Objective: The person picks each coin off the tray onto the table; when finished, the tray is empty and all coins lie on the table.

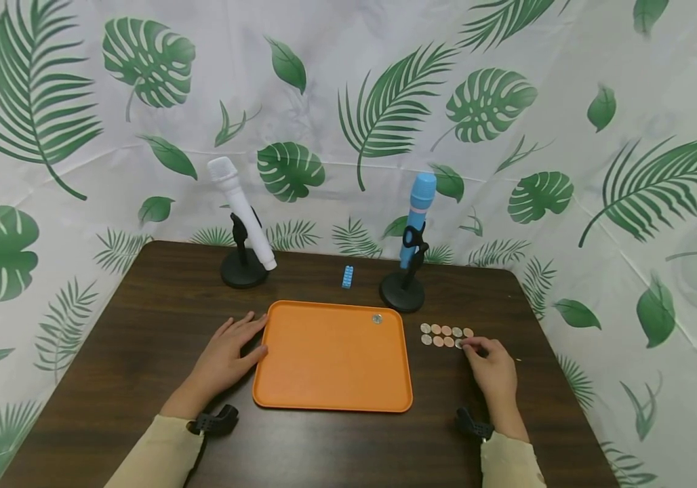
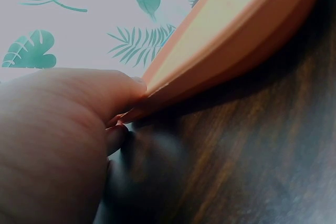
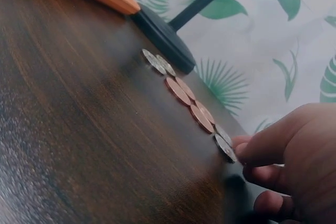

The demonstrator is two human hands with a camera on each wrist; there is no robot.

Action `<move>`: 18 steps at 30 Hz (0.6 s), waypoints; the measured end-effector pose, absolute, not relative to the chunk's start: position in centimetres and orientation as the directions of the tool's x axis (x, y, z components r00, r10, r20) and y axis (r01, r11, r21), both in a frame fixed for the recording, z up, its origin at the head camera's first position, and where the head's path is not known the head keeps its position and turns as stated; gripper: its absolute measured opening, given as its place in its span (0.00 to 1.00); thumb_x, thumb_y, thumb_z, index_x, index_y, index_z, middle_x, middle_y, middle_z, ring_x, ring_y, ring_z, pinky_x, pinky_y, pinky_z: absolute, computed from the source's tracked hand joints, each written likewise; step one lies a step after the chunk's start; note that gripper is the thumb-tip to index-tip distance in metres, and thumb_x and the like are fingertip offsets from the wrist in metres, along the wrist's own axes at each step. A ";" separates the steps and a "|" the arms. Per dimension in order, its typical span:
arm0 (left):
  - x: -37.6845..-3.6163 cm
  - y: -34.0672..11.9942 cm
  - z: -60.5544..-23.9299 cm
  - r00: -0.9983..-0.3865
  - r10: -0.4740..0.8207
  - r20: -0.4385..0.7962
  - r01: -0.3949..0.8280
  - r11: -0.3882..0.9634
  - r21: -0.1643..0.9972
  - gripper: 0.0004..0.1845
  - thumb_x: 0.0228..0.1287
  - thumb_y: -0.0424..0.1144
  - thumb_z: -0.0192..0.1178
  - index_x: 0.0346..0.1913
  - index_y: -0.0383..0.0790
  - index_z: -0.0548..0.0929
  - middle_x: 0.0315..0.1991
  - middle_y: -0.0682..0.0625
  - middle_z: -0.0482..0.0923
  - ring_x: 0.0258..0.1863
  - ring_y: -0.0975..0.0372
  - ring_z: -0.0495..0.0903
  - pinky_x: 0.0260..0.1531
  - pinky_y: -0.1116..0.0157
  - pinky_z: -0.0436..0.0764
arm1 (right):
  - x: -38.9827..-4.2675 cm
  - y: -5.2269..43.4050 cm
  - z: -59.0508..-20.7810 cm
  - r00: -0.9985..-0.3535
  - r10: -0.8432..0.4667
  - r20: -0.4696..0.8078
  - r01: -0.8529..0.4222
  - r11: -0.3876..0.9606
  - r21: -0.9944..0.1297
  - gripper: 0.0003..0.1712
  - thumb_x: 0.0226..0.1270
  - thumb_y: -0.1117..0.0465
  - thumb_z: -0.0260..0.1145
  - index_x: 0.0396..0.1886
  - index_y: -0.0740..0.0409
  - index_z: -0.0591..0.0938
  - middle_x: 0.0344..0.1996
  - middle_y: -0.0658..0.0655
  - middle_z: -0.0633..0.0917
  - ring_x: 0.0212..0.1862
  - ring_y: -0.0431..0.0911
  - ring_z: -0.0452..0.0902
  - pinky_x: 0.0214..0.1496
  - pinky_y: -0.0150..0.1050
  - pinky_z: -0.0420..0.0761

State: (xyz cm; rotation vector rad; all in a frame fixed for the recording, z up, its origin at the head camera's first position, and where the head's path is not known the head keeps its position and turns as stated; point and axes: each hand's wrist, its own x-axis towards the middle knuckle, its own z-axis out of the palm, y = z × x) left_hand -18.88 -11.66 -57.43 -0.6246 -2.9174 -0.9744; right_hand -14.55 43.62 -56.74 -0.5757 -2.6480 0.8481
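Head view: left hand (image 1: 226,356) lies flat, fingers straight, against the left edge of the tray (image 1: 330,379); right hand (image 1: 491,369) curls fingertips on the end coin (image 1: 460,343) of the coins (image 1: 444,335) right of the tray. One coin (image 1: 376,318) lies in the tray's far corner.
Left wrist: fingers (image 2: 113,90) touch the tray rim (image 2: 231,40).
Right wrist: fingertip (image 3: 247,148) on the nearest coin (image 3: 224,148); grip cannot be told.

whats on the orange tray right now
One silver coin lies near the far right corner of the orange tray; nothing else shows on it. What is under the tray cannot be seen.
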 end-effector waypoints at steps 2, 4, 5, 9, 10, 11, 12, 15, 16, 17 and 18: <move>-18.8 -11.7 -57.4 -0.920 0.370 0.126 0.372 0.728 0.577 0.38 0.78 0.52 0.66 0.84 0.45 0.69 0.82 0.46 0.71 0.86 0.44 0.63 0.86 0.35 0.50 | -14.6 43.6 -56.7 -0.858 0.493 0.145 0.298 0.707 -0.641 0.10 0.79 0.56 0.69 0.49 0.55 0.91 0.44 0.61 0.89 0.42 0.54 0.81 0.43 0.42 0.75; -18.9 -11.7 -57.4 -0.920 0.371 0.126 0.372 0.727 0.577 0.39 0.78 0.52 0.67 0.84 0.44 0.69 0.82 0.46 0.71 0.86 0.44 0.63 0.87 0.36 0.50 | -14.6 43.6 -56.7 -0.834 0.534 0.141 0.306 0.659 -0.687 0.10 0.80 0.57 0.67 0.50 0.56 0.89 0.42 0.61 0.89 0.40 0.51 0.80 0.39 0.38 0.74; -18.9 -11.7 -57.4 -0.920 0.370 0.127 0.372 0.727 0.578 0.39 0.78 0.52 0.67 0.84 0.44 0.69 0.82 0.46 0.71 0.86 0.44 0.63 0.87 0.36 0.50 | -14.6 43.6 -56.7 -0.821 0.553 0.144 0.303 0.636 -0.710 0.10 0.80 0.57 0.66 0.50 0.57 0.88 0.40 0.60 0.89 0.37 0.49 0.78 0.37 0.37 0.74; -19.0 -11.7 -57.4 -0.922 0.367 0.122 0.366 0.724 0.585 0.39 0.78 0.53 0.66 0.84 0.45 0.69 0.82 0.46 0.71 0.86 0.45 0.62 0.87 0.36 0.50 | -14.6 43.4 -56.5 -0.778 0.607 0.165 0.282 0.571 -0.771 0.10 0.81 0.57 0.65 0.51 0.58 0.86 0.35 0.56 0.88 0.31 0.41 0.75 0.30 0.33 0.73; -19.1 -11.7 -57.5 -0.922 0.368 0.122 0.367 0.725 0.583 0.39 0.78 0.53 0.66 0.84 0.45 0.69 0.82 0.46 0.71 0.86 0.45 0.62 0.87 0.36 0.50 | -14.6 43.3 -56.5 -0.771 0.614 0.168 0.276 0.561 -0.780 0.10 0.81 0.57 0.65 0.52 0.58 0.85 0.34 0.54 0.87 0.30 0.40 0.75 0.30 0.32 0.73; -19.1 -11.8 -57.5 -0.922 0.368 0.123 0.367 0.725 0.583 0.39 0.78 0.53 0.66 0.84 0.45 0.69 0.82 0.46 0.71 0.86 0.45 0.63 0.87 0.36 0.50 | -14.6 43.2 -56.5 -0.765 0.620 0.174 0.267 0.552 -0.789 0.10 0.81 0.57 0.65 0.52 0.58 0.85 0.33 0.53 0.87 0.29 0.39 0.75 0.30 0.32 0.73; -19.1 -11.8 -57.6 -0.921 0.369 0.124 0.369 0.725 0.582 0.39 0.78 0.53 0.66 0.85 0.45 0.69 0.82 0.46 0.71 0.86 0.45 0.63 0.87 0.36 0.50 | -14.5 43.1 -56.5 -0.761 0.624 0.176 0.262 0.544 -0.797 0.10 0.82 0.57 0.65 0.52 0.58 0.85 0.33 0.53 0.87 0.29 0.39 0.75 0.29 0.32 0.73; -19.0 -11.8 -57.6 -0.919 0.370 0.134 0.376 0.722 0.581 0.38 0.78 0.53 0.66 0.84 0.45 0.69 0.82 0.46 0.72 0.86 0.44 0.63 0.86 0.35 0.50 | -14.4 42.5 -56.4 -0.763 0.618 0.189 0.201 0.505 -0.840 0.10 0.83 0.58 0.65 0.53 0.59 0.85 0.32 0.53 0.86 0.28 0.39 0.75 0.28 0.31 0.73; -18.9 -11.8 -57.6 -0.919 0.370 0.134 0.376 0.722 0.582 0.38 0.78 0.53 0.66 0.84 0.45 0.69 0.82 0.46 0.72 0.85 0.44 0.63 0.86 0.35 0.51 | -14.3 42.2 -56.3 -0.774 0.603 0.193 0.163 0.484 -0.860 0.10 0.83 0.58 0.65 0.53 0.60 0.85 0.33 0.54 0.86 0.28 0.39 0.74 0.28 0.31 0.74; -18.9 -11.8 -57.6 -0.919 0.370 0.136 0.376 0.720 0.583 0.38 0.78 0.53 0.66 0.84 0.45 0.69 0.82 0.45 0.72 0.85 0.44 0.64 0.86 0.35 0.51 | -14.3 41.9 -56.3 -0.788 0.582 0.199 0.114 0.457 -0.882 0.10 0.83 0.59 0.65 0.53 0.61 0.85 0.33 0.56 0.86 0.27 0.40 0.74 0.28 0.31 0.74; -18.9 -11.8 -57.6 -0.920 0.368 0.137 0.375 0.719 0.585 0.38 0.78 0.53 0.66 0.84 0.45 0.69 0.81 0.45 0.72 0.85 0.44 0.64 0.86 0.35 0.51 | -14.3 41.5 -56.2 -0.808 0.553 0.202 0.071 0.432 -0.899 0.10 0.83 0.60 0.66 0.54 0.62 0.85 0.34 0.57 0.85 0.27 0.40 0.74 0.28 0.31 0.74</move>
